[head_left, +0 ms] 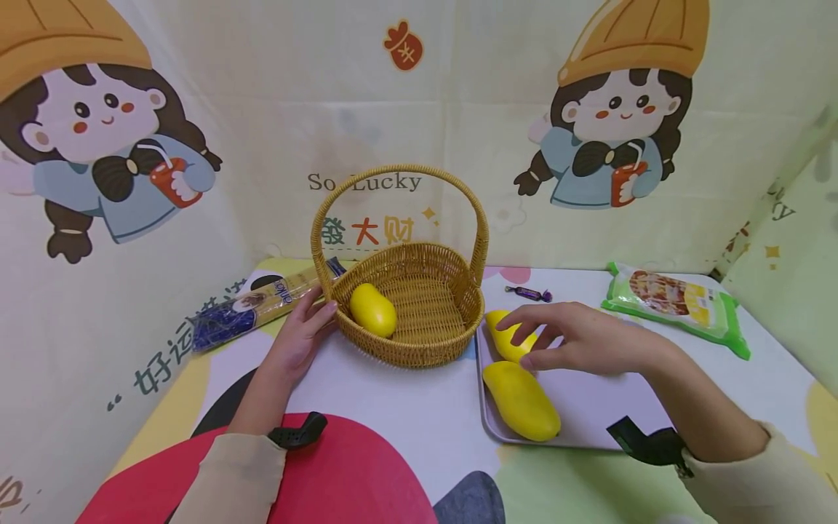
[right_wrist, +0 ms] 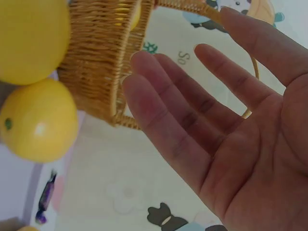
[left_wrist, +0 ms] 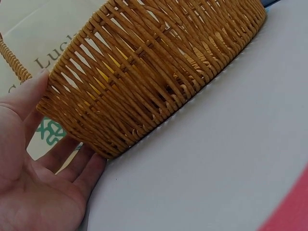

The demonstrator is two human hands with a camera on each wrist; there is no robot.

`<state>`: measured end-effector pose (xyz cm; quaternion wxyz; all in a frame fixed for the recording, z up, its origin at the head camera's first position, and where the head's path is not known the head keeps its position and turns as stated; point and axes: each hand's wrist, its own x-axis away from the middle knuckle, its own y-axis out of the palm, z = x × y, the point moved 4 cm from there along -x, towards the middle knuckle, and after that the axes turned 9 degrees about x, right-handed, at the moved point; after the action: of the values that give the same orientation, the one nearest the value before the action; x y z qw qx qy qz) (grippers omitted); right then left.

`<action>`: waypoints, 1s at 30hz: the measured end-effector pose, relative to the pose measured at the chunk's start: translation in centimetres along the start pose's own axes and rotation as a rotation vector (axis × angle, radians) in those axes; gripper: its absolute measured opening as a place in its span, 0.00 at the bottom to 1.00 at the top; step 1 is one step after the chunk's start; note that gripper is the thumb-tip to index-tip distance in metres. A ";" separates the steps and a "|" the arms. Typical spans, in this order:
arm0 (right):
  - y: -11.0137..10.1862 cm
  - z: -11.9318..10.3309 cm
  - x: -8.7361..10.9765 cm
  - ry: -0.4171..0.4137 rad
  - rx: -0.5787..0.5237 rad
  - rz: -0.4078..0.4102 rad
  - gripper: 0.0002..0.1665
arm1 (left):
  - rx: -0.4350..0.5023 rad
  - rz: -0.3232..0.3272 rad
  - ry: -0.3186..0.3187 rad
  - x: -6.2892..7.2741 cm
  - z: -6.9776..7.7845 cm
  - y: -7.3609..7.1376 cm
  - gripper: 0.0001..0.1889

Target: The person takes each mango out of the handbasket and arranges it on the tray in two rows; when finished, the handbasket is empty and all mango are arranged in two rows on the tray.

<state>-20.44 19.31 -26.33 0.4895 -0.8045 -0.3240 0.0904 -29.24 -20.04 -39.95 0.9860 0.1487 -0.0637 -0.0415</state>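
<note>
A wicker basket [head_left: 412,356] with a tall arched handle stands mid-table, a yellow mango [head_left: 373,311] inside at its left. My left hand [head_left: 304,335] holds the basket's left end; in the left wrist view the thumb lies at the rim and the fingers against the lower side. Above a pale tray [head_left: 589,429] hovers my right hand [head_left: 576,338], palm down, fingers loosely bent with nothing between them. Under its fingertips a mango [head_left: 500,331] is partly hidden. Nearer to me in the tray lies another mango [head_left: 521,402].
Behind the left hand lies a long pasta packet [head_left: 255,309]. A small purple-wrapped candy [head_left: 529,293] sits beyond the tray. At the back right is a green-edged food packet [head_left: 677,302]. A printed cloth wall [head_left: 419,131] rises directly behind the table.
</note>
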 end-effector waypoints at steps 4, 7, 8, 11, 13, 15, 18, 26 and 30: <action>-0.8 -0.9 -1.3 -0.041 -0.026 -0.005 0.24 | 0.009 0.006 -0.002 0.0 0.0 0.0 0.37; -1.2 -1.3 -2.2 -0.068 -0.027 -0.011 0.24 | 0.013 0.005 -0.007 0.1 0.0 0.1 0.37; -1.4 -1.5 -2.5 -0.072 -0.024 -0.012 0.24 | 0.010 0.003 -0.007 0.1 0.0 0.1 0.37; -1.7 -1.7 -3.5 -0.090 -0.014 -0.006 0.25 | 0.007 0.006 -0.004 0.0 -0.1 0.1 0.37; -1.9 -1.8 -4.1 -0.102 -0.023 -0.005 0.26 | 0.007 0.010 -0.004 0.0 -0.1 0.1 0.37; -2.0 -2.0 -4.8 -0.119 -0.030 -0.005 0.26 | 0.011 0.010 -0.005 0.0 -0.1 0.0 0.37; -2.1 -2.5 -6.0 -0.142 -0.036 -0.014 0.26 | 0.013 0.010 -0.010 0.0 -0.2 0.0 0.37; -2.6 -4.0 -8.8 -0.109 -0.055 -0.073 0.27 | 0.010 0.025 -0.009 0.1 -0.1 0.0 0.37; -2.8 -4.3 -10.2 -0.087 -0.054 -0.093 0.27 | 0.015 0.025 -0.010 0.2 0.0 0.0 0.37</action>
<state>-27.50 10.82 -23.51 0.4568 -0.7968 -0.3843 0.0934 -29.09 -20.03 -39.93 0.9849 0.1551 -0.0709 -0.0294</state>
